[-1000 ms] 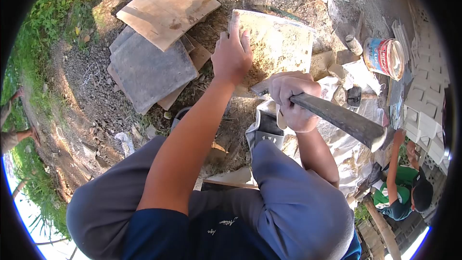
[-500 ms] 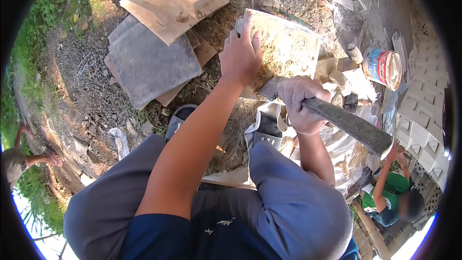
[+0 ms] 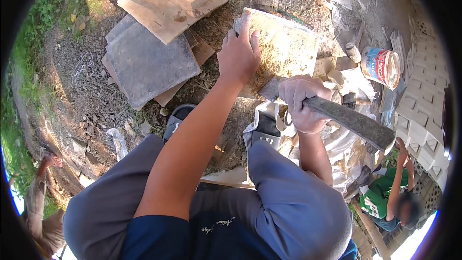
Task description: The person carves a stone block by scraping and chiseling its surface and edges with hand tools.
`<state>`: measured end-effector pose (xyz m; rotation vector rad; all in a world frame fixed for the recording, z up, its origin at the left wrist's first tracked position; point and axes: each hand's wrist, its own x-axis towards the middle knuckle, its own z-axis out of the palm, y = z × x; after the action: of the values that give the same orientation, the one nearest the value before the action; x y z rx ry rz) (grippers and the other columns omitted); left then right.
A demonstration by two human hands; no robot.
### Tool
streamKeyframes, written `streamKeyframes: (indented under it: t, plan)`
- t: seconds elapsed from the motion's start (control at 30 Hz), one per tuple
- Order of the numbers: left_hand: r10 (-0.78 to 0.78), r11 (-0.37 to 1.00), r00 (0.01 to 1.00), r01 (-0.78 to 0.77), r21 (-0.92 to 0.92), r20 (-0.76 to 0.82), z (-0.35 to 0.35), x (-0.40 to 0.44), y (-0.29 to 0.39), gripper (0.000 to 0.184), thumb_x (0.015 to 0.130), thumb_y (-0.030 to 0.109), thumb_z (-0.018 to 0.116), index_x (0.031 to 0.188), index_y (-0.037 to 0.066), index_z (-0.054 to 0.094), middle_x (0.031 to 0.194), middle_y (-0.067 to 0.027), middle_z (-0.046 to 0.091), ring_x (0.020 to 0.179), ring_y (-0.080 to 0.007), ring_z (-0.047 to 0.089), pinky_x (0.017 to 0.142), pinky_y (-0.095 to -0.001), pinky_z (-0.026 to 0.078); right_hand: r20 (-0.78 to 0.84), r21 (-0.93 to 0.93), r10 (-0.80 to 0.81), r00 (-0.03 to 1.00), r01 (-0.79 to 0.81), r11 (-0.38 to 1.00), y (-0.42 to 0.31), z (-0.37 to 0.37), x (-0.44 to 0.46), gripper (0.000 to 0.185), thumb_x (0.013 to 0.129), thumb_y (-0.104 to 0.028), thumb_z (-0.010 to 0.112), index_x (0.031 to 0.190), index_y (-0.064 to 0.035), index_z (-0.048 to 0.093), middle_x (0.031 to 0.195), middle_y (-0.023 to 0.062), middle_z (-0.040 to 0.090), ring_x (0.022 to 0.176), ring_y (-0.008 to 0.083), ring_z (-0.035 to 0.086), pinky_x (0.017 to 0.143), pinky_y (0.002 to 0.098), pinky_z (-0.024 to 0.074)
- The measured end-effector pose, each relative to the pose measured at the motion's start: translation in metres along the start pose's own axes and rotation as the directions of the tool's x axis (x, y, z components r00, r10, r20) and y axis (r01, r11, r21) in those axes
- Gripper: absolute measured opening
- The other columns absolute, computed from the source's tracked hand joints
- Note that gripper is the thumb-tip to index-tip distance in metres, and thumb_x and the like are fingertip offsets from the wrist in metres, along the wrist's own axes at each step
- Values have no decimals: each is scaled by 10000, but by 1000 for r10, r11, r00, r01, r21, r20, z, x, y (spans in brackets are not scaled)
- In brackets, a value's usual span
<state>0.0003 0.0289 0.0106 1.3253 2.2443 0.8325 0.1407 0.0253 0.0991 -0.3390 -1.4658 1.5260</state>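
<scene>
A square tile with rough, sandy yellow residue on its face lies in front of me. My left hand rests on its left edge, fingers apart, the index finger stretched along the edge. My right hand is wrapped round a long flat metal tool. The tool's flat blade end shows left of my fist, at the tile's lower edge, and its thick other end points down to the right. Left of the tile are stacked tiles, a tan one on top of a grey one.
A paint bucket stands at the right, near pale stacked blocks. A person in green is at the lower right. Another person's arm shows at the lower left. Slippers lie near my knees.
The view has shifted slightly, and the tool's blade end shows a little more at the tile's lower edge. At the left, the other person has come further into view. Both my hands keep their hold.
</scene>
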Motion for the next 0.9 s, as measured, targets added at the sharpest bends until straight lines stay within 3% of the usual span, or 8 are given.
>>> streamKeyframes:
  t: [0.17,0.23,0.27,0.43,0.5,0.7,0.77,0.9]
  plan:
    - [16,1000,999,-15,19,-49,3,-4,-3,521,1028,316,423,1524,186,335,1070,-256,622,957,-432,634,817,-541,510,12,7,9,1000,-9,1000,-6,-12,-16,762,884,-753,465,545,-88,316,446,-5,304,364,134,255,388,306,178]
    - [22,1000,998,-21,19,-50,1,3,1,521,1027,317,423,1524,186,336,1062,-256,625,955,-431,635,818,-547,509,72,29,-17,997,15,999,6,-6,-4,630,956,-524,537,545,-102,315,440,-13,306,359,119,254,380,299,180]
    - [24,999,999,-23,34,-46,0,3,1,522,1027,314,425,1523,181,335,1050,-254,626,950,-431,635,816,-544,511,37,49,6,999,-8,999,2,-4,-2,623,955,-512,539,547,-99,313,445,-13,306,367,120,256,390,298,176]
    - [80,995,993,-73,74,-91,5,-2,-2,520,1026,305,430,1519,160,341,1019,-248,632,933,-433,635,798,-529,517,36,-20,-20,999,21,1000,-2,-2,-10,723,982,-636,407,543,-75,287,461,-3,274,386,138,260,414,296,213]
    - [57,998,998,-56,10,-41,2,0,-2,515,1025,304,435,1509,151,355,1001,-244,638,918,-436,635,784,-522,520,-25,-5,-55,998,55,998,9,2,-4,694,982,-593,446,540,-81,294,458,0,284,400,140,243,435,299,233]
    - [78,996,993,-74,48,-85,5,-1,-3,506,1022,306,439,1498,148,371,1006,-249,642,898,-437,639,776,-530,520,-47,0,-19,999,19,1000,4,-3,-14,750,961,-685,379,538,-73,291,470,13,290,408,154,268,433,301,229]
    - [82,996,992,-78,50,-94,3,4,-2,505,1022,303,440,1498,148,372,1005,-250,642,895,-437,640,775,-528,520,-21,-16,89,996,-89,996,4,-4,-10,750,934,-732,372,553,-89,310,466,3,296,401,150,251,430,323,203]
    - [91,995,991,-87,45,-95,7,-1,-5,504,1020,295,442,1498,151,372,1000,-252,642,893,-438,640,780,-524,521,7,8,-43,999,43,999,6,-3,-17,738,939,-703,411,550,-86,298,459,8,289,388,155,255,412,323,205]
